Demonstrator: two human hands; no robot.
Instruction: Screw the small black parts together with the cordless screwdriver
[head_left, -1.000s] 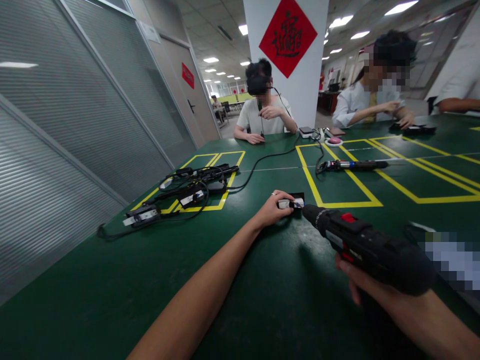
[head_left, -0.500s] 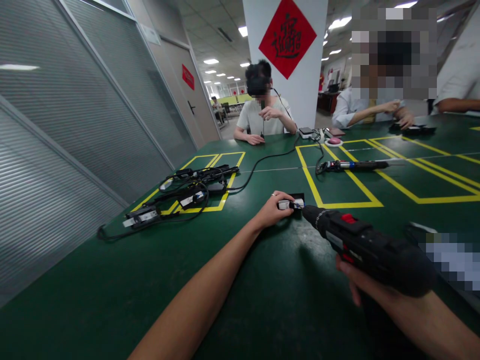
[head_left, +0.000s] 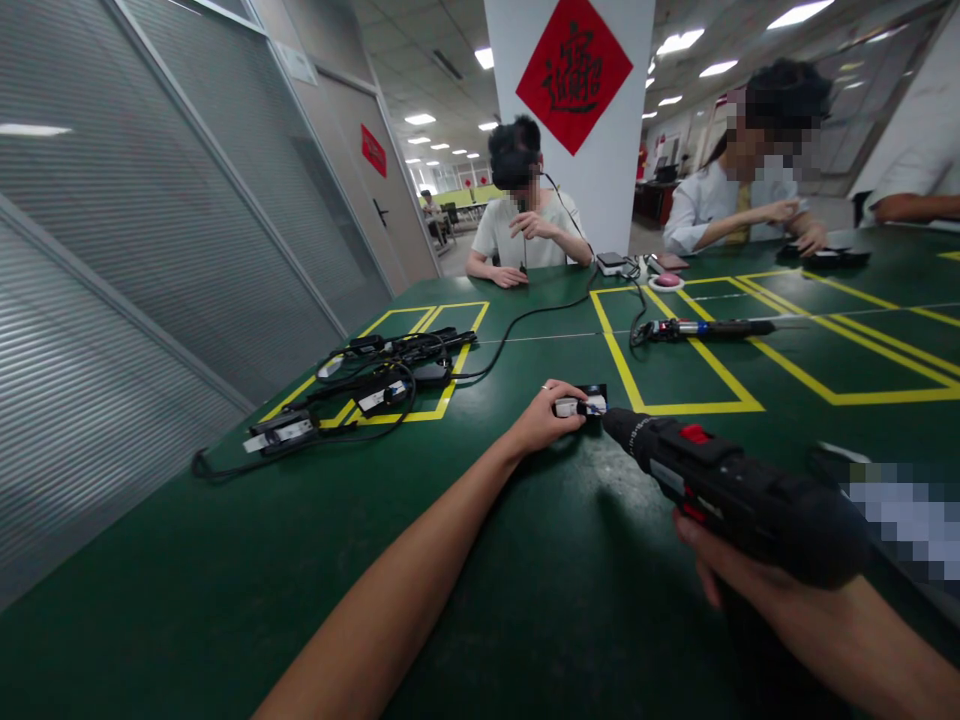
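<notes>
My left hand (head_left: 541, 418) pinches a small white part (head_left: 573, 406) down on the green table (head_left: 225, 560), against a small black block (head_left: 596, 392). My right hand (head_left: 739, 575) grips a black cordless drill with red buttons (head_left: 731, 490). The drill's nose (head_left: 616, 425) points at the white part and sits right beside it. Both forearms reach in from the bottom edge.
A tangle of black adapters and cables (head_left: 360, 385) lies at the left inside yellow floor-tape boxes. An electric screwdriver (head_left: 705, 328) lies further back. Three other people sit at the far side. A blurred patch (head_left: 907, 515) covers something at the right.
</notes>
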